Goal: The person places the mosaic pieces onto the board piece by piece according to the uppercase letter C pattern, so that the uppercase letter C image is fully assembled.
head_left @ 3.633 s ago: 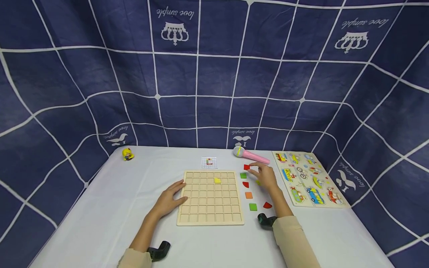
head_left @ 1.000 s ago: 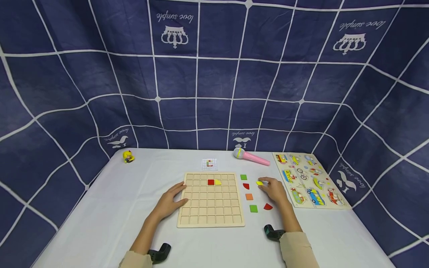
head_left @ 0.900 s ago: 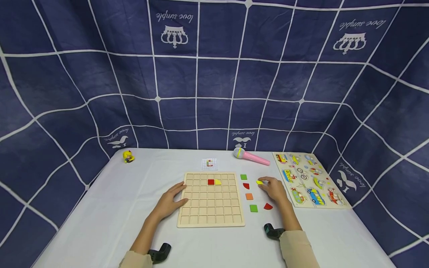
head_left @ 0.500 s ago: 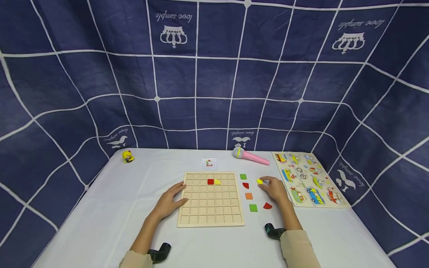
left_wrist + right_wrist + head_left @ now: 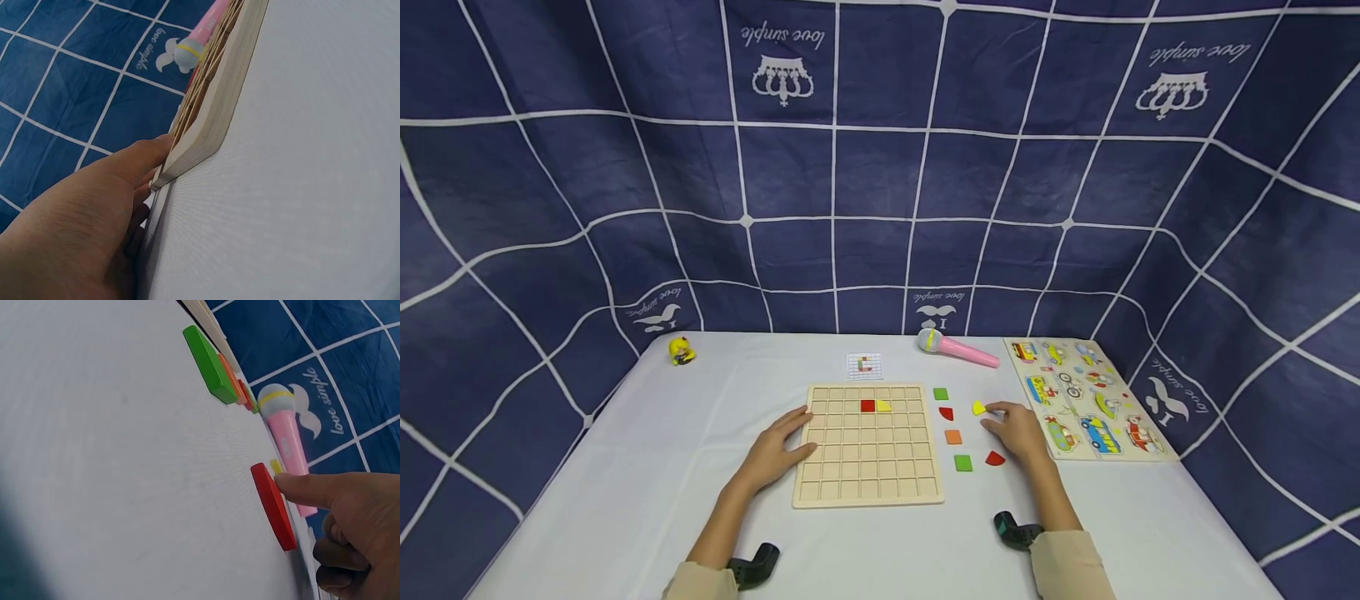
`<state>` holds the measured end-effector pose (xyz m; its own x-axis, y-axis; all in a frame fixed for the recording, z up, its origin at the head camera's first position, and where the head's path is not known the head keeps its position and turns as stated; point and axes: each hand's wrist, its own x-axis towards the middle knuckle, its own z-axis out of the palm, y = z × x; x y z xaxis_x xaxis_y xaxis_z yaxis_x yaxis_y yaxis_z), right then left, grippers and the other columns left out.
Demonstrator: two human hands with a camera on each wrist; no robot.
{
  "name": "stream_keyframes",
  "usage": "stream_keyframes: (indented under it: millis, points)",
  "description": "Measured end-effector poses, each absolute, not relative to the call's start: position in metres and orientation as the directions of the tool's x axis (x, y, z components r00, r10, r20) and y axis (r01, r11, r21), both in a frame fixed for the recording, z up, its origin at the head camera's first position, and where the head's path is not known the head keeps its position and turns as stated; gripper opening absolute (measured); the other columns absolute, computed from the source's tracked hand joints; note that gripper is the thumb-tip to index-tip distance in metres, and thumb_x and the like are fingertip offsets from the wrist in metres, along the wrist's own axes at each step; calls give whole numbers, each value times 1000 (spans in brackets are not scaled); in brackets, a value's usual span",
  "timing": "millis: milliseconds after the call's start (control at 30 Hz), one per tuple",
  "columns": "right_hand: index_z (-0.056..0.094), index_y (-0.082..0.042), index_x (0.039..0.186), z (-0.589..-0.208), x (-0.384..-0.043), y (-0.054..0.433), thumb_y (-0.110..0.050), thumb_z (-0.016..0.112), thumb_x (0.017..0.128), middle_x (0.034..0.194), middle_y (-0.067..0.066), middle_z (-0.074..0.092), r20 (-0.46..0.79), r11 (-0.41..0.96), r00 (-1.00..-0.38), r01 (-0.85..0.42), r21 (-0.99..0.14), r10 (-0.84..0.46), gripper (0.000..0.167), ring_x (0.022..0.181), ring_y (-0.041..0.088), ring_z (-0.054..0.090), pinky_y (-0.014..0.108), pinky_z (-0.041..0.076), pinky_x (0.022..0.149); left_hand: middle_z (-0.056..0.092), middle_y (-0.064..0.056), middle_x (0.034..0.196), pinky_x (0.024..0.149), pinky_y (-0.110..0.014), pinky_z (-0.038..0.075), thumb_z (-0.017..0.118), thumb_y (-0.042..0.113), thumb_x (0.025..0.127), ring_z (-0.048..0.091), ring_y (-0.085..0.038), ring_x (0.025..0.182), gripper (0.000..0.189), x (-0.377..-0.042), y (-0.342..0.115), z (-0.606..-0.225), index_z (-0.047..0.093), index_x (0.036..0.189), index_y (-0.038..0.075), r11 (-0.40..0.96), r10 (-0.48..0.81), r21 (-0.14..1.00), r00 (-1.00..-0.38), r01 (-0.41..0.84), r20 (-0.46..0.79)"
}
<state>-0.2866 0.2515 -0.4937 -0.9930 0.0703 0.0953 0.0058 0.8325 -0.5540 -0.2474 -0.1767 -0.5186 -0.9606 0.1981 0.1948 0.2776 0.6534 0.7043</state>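
My left hand [image 5: 772,450] rests at the left edge of the wooden grid board [image 5: 865,467], its thumb on the rim in the left wrist view. On the board, a red square tile [image 5: 868,406] and a yellow quarter-round tile [image 5: 883,406] sit side by side in the second row. My right hand [image 5: 1019,428] has its index fingertip right at a loose yellow quarter-round tile [image 5: 978,407] lying on the table, with the thumb apart below it. Nearer in the right wrist view is a red quarter-round tile [image 5: 273,506]; the other fingers are bent under.
Between board and right hand lie green tiles [image 5: 941,394], a red quarter-round [image 5: 946,414] and an orange square [image 5: 952,437]. Behind are a pattern card [image 5: 865,366] and a pink toy microphone [image 5: 958,347]. A picture puzzle board [image 5: 1086,400] lies right, a yellow figurine [image 5: 681,351] far left.
The red square tile has moved from my right fingers onto the board, left of the yellow tile. My right hand has come to the loose yellow tile, which has turned; its fingertips have drawn back slightly.
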Motion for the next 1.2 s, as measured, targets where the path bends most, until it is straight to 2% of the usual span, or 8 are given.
stream_keyframes:
  millis: [300,567,767,933,1200]
  points:
    - [66,-7,110,-499,-299,249,-25,74,78,63,3,49,164,827,-985,-43,-561,60,37,58,18,42,28,32,49,35,-9,145,107,-49,25,70,30,81,29,-32,133,62,-248,-177,-519,48,134,6,644,201,713,-961,276,191]
    - [68,-9,107,-500,-302,248,-25,74,77,75,8,58,153,821,-987,-42,-570,56,34,64,19,47,29,36,53,34,-7,146,107,-49,25,71,32,81,29,-31,134,62,-247,-174,-520,48,134,8,652,187,718,-969,246,163]
    - [69,-7,104,-500,-302,250,-23,73,79,65,5,49,159,797,-986,-63,-600,41,30,60,19,42,29,32,51,36,-8,145,107,-49,25,71,29,81,30,-31,133,61,-248,-176,-520,49,133,7,655,190,705,-962,272,196]
    - [68,-7,102,-500,-301,250,-23,73,79,63,2,48,185,810,-982,-83,-581,32,28,57,17,41,28,32,50,36,-8,145,107,-49,25,71,29,81,30,-32,133,61,-248,-175,-519,49,133,7,654,193,707,-963,269,188]
    - [69,-10,103,-488,-298,230,-25,74,79,53,-1,33,254,800,-967,-140,-584,15,29,50,15,30,26,25,44,36,-8,145,106,-50,26,71,29,81,30,-32,133,61,-247,-175,-519,49,133,7,659,187,704,-965,264,187]
